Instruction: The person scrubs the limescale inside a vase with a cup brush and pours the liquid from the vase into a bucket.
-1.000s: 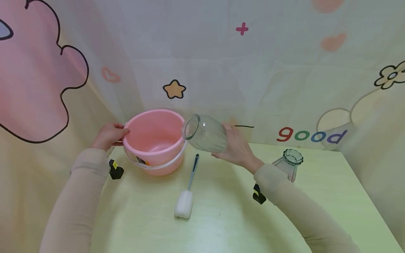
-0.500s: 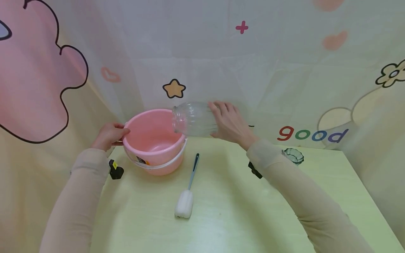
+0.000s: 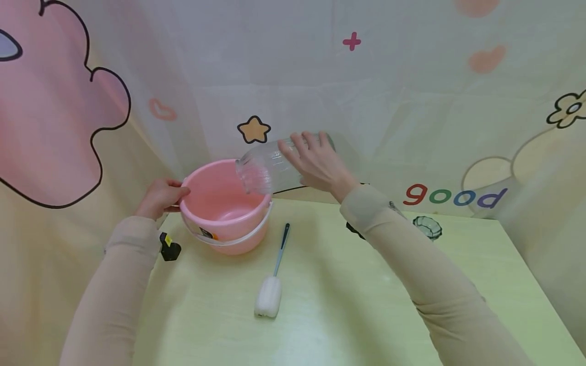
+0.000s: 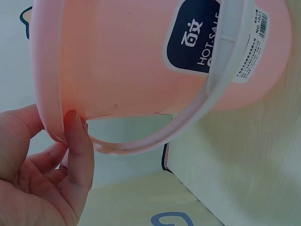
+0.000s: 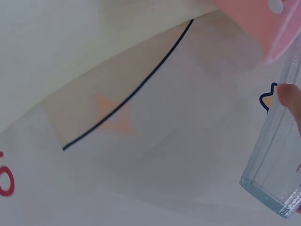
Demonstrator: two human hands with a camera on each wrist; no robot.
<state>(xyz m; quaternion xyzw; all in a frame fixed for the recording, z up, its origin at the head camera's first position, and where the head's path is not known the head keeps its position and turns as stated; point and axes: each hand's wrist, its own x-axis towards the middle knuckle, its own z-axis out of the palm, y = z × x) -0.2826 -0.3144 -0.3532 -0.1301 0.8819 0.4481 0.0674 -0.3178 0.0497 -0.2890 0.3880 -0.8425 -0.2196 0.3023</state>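
A pink bucket [image 3: 233, 244] with a white handle stands at the back left of the table. My left hand [image 3: 161, 198] pinches its rim at the left side; in the left wrist view the thumb and fingers [image 4: 77, 150] close over the rim. My right hand [image 3: 316, 162] grips a clear ribbed glass jar [image 3: 265, 165] near its base. The jar is tilted, mouth down and left, with its mouth over the bucket's right rim. In the right wrist view the jar's thick base [image 5: 268, 200] shows at the right edge.
A bottle brush [image 3: 269, 295] with a white sponge head lies mid-table. Another glass vessel [image 3: 428, 227] stands at right, mostly behind the right sleeve. A small black object [image 3: 170, 248] sits left of the bucket. A printed curtain [image 3: 389, 101] hangs behind the table.
My right hand has raised the jar's base and moved it left, so the jar tips from near level to mouth-down over the bucket. The left hand stays on the rim.
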